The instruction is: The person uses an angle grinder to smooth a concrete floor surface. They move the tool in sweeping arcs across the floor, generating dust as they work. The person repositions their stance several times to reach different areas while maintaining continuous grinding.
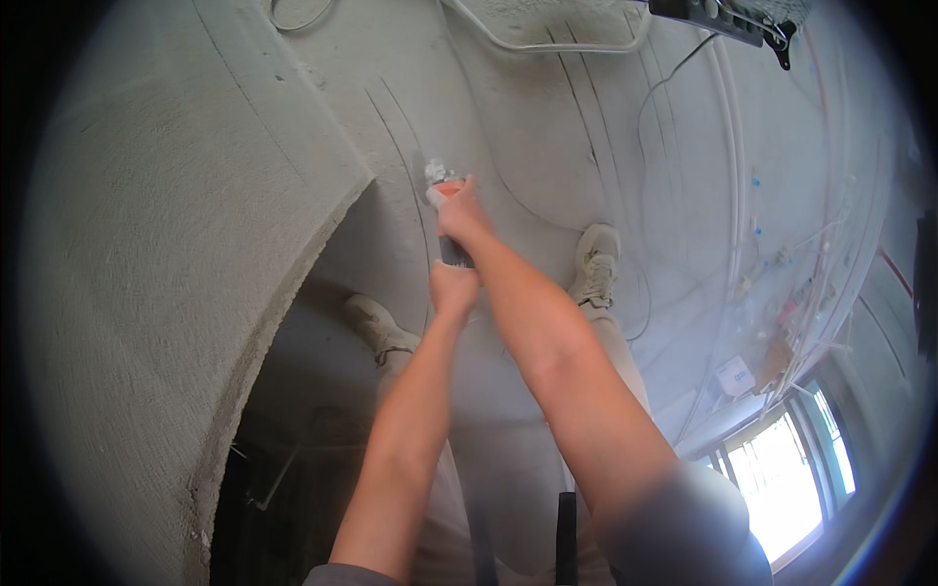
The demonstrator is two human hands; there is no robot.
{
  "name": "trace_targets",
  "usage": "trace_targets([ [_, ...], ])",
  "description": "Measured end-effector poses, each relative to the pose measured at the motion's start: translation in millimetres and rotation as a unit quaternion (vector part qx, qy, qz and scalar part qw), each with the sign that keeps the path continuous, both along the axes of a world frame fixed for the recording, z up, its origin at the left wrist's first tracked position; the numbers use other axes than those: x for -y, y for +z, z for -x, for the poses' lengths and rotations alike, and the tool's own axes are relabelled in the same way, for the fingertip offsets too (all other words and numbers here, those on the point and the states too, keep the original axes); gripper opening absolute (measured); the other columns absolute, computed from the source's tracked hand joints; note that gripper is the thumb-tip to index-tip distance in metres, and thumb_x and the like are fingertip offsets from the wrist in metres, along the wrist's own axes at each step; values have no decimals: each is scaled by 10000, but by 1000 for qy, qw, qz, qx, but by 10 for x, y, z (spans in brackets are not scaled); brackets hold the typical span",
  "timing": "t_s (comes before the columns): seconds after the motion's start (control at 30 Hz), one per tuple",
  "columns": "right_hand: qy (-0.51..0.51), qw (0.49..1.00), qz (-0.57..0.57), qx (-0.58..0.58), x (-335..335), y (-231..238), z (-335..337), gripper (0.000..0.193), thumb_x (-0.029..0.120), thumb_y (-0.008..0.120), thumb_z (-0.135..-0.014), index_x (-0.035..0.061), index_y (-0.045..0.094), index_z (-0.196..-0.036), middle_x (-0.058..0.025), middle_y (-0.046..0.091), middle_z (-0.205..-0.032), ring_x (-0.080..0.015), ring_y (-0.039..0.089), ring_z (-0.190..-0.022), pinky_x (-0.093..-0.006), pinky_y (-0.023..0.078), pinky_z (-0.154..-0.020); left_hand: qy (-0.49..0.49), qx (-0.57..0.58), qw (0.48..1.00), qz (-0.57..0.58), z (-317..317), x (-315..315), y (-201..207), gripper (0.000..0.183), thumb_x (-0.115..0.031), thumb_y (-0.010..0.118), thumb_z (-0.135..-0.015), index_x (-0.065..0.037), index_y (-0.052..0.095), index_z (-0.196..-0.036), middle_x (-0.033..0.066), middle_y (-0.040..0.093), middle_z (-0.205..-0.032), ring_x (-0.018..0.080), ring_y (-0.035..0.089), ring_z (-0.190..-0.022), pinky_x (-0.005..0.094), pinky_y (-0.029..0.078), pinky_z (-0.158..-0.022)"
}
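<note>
An angle grinder (455,252) with an orange body, a dark grip and a silvery head is out in front of me. My right hand (462,209) wraps round its orange front part, just behind the head. Behind it, my left hand (453,289) is closed round the rear end of the dark grip. The head is over the grey concrete floor, beside a pair of thin cut lines (393,127). Pale dust blurs the head, so whether the disc touches the concrete cannot be made out.
My shoes (598,264) stand on either side of the tool. At left a rough wall (147,244) ends in a broken edge. A cable (640,127) runs across the floor from a dark object (713,18). Pipes, small debris and a bright window (777,479) lie at right.
</note>
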State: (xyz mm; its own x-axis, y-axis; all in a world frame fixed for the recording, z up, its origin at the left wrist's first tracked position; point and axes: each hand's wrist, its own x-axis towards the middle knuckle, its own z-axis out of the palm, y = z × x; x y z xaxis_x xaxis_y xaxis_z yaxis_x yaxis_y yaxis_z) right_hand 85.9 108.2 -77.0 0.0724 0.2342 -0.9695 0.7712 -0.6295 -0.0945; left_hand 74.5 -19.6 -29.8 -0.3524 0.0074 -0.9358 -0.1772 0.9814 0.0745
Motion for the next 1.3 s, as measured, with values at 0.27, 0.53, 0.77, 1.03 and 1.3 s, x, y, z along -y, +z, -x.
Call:
trace_targets([
  [0.27,-17,1000,-8,-1,125,-138,-13,1059,628,662,-986,145,128,-1762,-198,621,-1569,-403,638,-1405,-554,489,-1154,-8,23,1000,4,45,69,-3,433,-224,941,-701,75,727,-929,177,787,-895,244,754,-814,447,562,-738],
  [0.53,-40,999,5,-7,760,-270,-288,1043,598,682,-984,128,150,-1749,-213,626,-1558,-422,634,-1404,-548,483,-1165,-38,-37,997,-48,-165,583,85,353,-122,870,-822,-2,577,-666,59,621,-627,133,542,-479,370,359,-403],
  [0.77,-34,999,13,35,984,-112,-323,1072,652,669,-983,124,135,-1748,-224,661,-1511,-413,658,-1378,-545,502,-1131,-54,-31,997,-43,-248,999,-6,365,-165,875,-838,6,591,-686,58,622,-617,150,552,-467,386,371,-398],
  [1.03,-69,997,-28,-8,1017,-180,-369,1068,684,655,-973,109,162,-1725,-251,686,-1469,-436,681,-1337,-550,509,-1112,-68,5,998,1,-151,789,245,571,-389,951,-738,89,726,-954,239,799,-902,369,797,-865,488,582,-762],
  [1.3,-78,997,4,-10,782,-213,-269,1053,675,651,-970,120,163,-1721,-241,673,-1490,-423,666,-1365,-541,500,-1129,-62,4,998,15,-54,515,174,489,-298,955,-701,65,695,-900,200,767,-844,298,763,-774,466,575,-703],
])
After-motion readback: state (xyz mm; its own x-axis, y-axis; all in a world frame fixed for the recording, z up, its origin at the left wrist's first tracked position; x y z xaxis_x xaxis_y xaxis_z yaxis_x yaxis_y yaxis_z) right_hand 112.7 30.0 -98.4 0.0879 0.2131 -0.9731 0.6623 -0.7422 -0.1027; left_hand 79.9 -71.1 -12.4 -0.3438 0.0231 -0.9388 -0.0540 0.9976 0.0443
